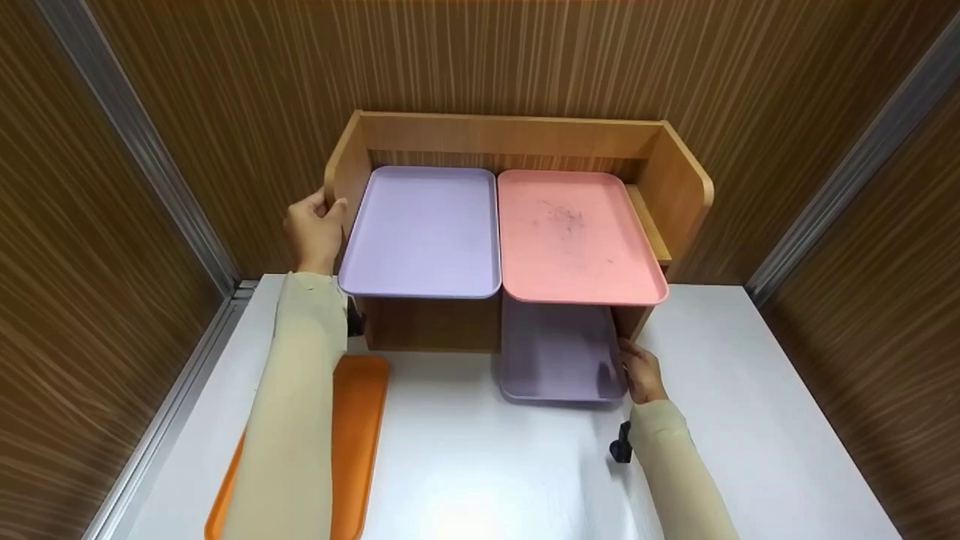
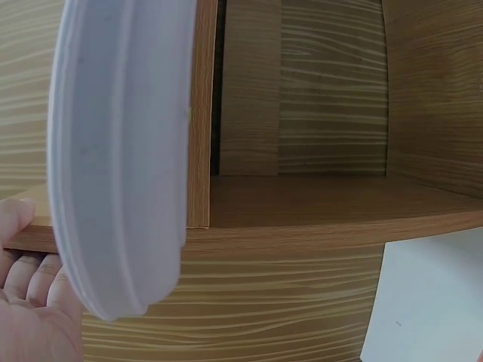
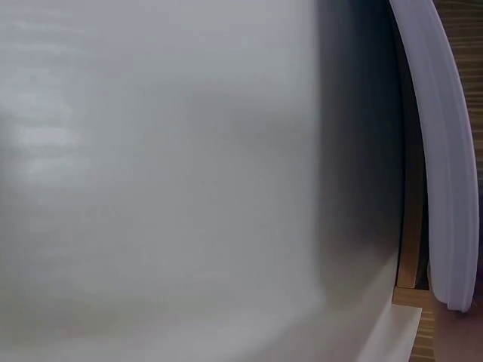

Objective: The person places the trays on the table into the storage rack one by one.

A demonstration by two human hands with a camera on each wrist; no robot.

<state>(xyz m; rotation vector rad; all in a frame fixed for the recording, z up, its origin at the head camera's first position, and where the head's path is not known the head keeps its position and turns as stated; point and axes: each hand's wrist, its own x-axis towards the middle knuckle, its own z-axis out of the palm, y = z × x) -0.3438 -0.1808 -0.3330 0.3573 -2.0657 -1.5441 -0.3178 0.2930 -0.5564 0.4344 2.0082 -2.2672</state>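
Observation:
My left hand (image 1: 315,234) grips the left side panel of a small wooden shelf (image 1: 517,132), with the thumb on one face and the fingers around the other, as the left wrist view also shows. On the shelf's top lie a lavender tray (image 1: 422,232) and, right beside it, a pink tray (image 1: 577,247) with dark smudges. A second lavender tray (image 1: 559,352) sticks out of the lower right compartment, its front end beyond the shelf. At its right rim my right hand (image 1: 643,373) holds that tray; part of this grip is hidden. The tray's edge (image 3: 451,166) crosses the right wrist view.
An orange tray (image 1: 358,435) lies on the white table (image 1: 450,465) at the left, partly hidden under my left forearm. The shelf's lower left compartment (image 1: 427,326) holds no tray. Wood-patterned walls (image 1: 510,52) enclose the table at the back and both sides.

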